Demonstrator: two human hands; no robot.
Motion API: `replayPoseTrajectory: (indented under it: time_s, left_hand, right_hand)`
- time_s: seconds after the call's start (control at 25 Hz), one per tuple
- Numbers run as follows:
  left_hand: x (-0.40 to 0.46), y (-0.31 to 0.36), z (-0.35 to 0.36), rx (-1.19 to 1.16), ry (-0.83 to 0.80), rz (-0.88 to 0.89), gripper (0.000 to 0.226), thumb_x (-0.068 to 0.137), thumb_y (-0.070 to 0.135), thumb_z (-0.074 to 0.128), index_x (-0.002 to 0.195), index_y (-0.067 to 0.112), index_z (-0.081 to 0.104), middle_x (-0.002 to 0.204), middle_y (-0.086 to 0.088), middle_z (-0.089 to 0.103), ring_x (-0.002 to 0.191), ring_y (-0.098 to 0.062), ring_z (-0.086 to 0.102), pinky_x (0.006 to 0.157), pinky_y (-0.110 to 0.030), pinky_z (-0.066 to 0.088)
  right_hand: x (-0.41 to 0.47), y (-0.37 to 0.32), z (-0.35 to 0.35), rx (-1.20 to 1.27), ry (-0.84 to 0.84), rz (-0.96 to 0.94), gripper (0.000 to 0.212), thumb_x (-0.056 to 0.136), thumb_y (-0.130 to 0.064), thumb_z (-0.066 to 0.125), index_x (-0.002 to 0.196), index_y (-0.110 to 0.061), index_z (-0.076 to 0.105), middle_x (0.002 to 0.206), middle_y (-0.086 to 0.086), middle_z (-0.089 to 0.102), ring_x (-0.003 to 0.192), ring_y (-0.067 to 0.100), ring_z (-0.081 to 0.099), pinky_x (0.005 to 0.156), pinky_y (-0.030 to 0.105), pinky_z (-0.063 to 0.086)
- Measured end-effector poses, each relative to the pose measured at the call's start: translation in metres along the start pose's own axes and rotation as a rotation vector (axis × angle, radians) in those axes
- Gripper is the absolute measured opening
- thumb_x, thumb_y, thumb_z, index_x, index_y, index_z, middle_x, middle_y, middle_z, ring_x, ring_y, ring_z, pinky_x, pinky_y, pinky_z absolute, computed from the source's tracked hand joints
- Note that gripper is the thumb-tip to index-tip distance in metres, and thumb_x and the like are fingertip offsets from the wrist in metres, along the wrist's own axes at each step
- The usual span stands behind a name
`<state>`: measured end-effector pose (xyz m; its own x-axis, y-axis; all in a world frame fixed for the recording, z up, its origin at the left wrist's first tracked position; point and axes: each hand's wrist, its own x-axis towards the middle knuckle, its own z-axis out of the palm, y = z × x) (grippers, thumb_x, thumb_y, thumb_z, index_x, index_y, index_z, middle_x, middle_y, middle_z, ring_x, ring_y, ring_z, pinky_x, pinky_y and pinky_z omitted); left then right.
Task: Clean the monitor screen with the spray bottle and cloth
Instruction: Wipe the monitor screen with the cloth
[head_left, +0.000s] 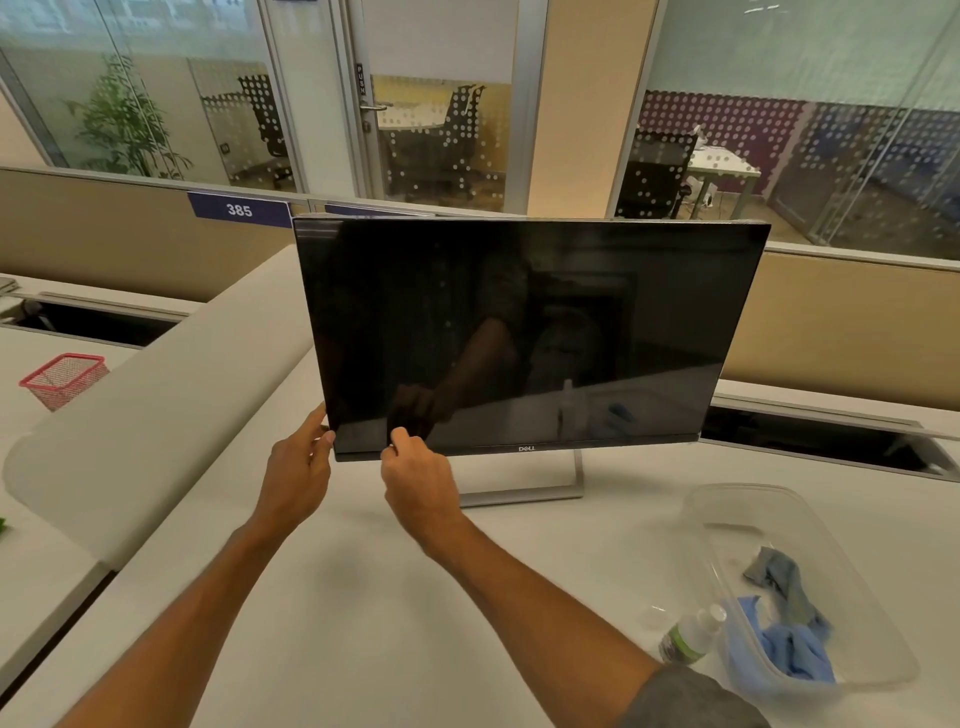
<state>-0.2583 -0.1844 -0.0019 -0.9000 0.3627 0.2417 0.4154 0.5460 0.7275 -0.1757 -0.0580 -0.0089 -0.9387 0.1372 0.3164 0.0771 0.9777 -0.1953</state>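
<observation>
A white desk (322, 597) fills the foreground. On a neighbouring surface to its left stands a red mesh basket (63, 379). On the desk's right side sits a clear plastic tub (878, 618). Behind the desk runs a tan partition (104, 234) bearing a blue tag (239, 210) marked 385. Beyond it, behind glass walls, are a glass door (441, 104), a plant (124, 124) and dark chairs (657, 171).

Both hands grip the monitor (524, 332) at its lower-left corner: left hand (298, 475) outside, right hand (418, 480) along the bottom edge.
</observation>
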Motion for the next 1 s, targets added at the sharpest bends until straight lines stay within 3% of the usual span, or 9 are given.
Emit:
replayPoseTrajectory:
  time_s: [0.12,0.2,0.44,0.6,0.76,0.88,1.0]
  left_hand:
    - [0.001,-0.001,-0.001,-0.015,-0.023,-0.011,0.047,0.099,0.013,0.041,0.145,0.015,0.035,0.126,-0.023,0.06,0.114,-0.038,0.058,0.097,-0.054,0.048]
    - [0.002,-0.002,-0.003,-0.011,-0.038,-0.015,0.047,0.099,0.013,0.042,0.145,0.015,0.035,0.127,-0.022,0.059,0.116,-0.038,0.058,0.098,-0.054,0.047]
    - [0.003,-0.004,-0.007,0.007,-0.052,-0.023,0.048,0.099,0.014,0.042,0.146,0.014,0.033,0.13,-0.021,0.058,0.118,-0.037,0.057,0.1,-0.051,0.047]
    - [0.004,-0.004,-0.009,0.024,-0.05,-0.022,0.047,0.099,0.014,0.042,0.145,0.014,0.035,0.126,-0.02,0.061,0.112,-0.037,0.059,0.098,-0.051,0.048]
    - [0.003,-0.004,-0.009,0.042,-0.046,-0.015,0.046,0.098,0.014,0.043,0.144,0.014,0.037,0.123,-0.02,0.063,0.107,-0.037,0.062,0.095,-0.051,0.05]
    - [0.003,-0.002,-0.008,0.048,-0.031,-0.01,0.046,0.098,0.014,0.042,0.144,0.014,0.037,0.121,-0.021,0.063,0.106,-0.038,0.062,0.094,-0.052,0.05]
    - [0.002,-0.002,-0.008,0.05,-0.026,-0.013,0.046,0.099,0.013,0.042,0.144,0.016,0.037,0.12,-0.02,0.064,0.106,-0.038,0.062,0.093,-0.052,0.05]
  right_hand:
    - [0.01,-0.009,0.002,-0.08,-0.041,-0.107,0.014,0.09,-0.009,0.06,0.093,0.004,0.064,0.117,0.021,0.058,0.079,0.026,0.06,0.066,0.031,0.052]
    - [0.011,-0.004,0.0,-0.144,-0.048,-0.148,0.015,0.09,-0.01,0.059,0.096,0.002,0.065,0.122,0.02,0.057,0.083,0.026,0.06,0.067,0.031,0.052]
    - [0.001,0.036,-0.012,-0.234,-0.065,-0.157,0.01,0.07,-0.011,0.078,0.075,-0.01,0.069,0.092,0.007,0.065,0.062,0.017,0.057,0.045,0.024,0.044]
    - [-0.012,0.075,-0.027,-0.242,-0.128,-0.102,0.015,0.081,-0.01,0.07,0.096,-0.005,0.068,0.105,0.011,0.06,0.078,0.023,0.059,0.059,0.032,0.054]
    - [-0.029,0.117,-0.044,-0.283,-0.123,-0.085,0.021,0.089,-0.013,0.062,0.108,-0.005,0.064,0.114,0.011,0.056,0.089,0.024,0.059,0.071,0.033,0.055]
    - [-0.039,0.143,-0.054,-0.3,-0.126,-0.049,0.022,0.088,-0.011,0.062,0.109,-0.006,0.065,0.112,0.01,0.056,0.088,0.024,0.058,0.068,0.034,0.055]
    - [-0.05,0.166,-0.065,-0.318,-0.114,0.011,0.02,0.077,-0.011,0.075,0.096,-0.01,0.071,0.096,0.007,0.06,0.073,0.022,0.06,0.052,0.031,0.052]
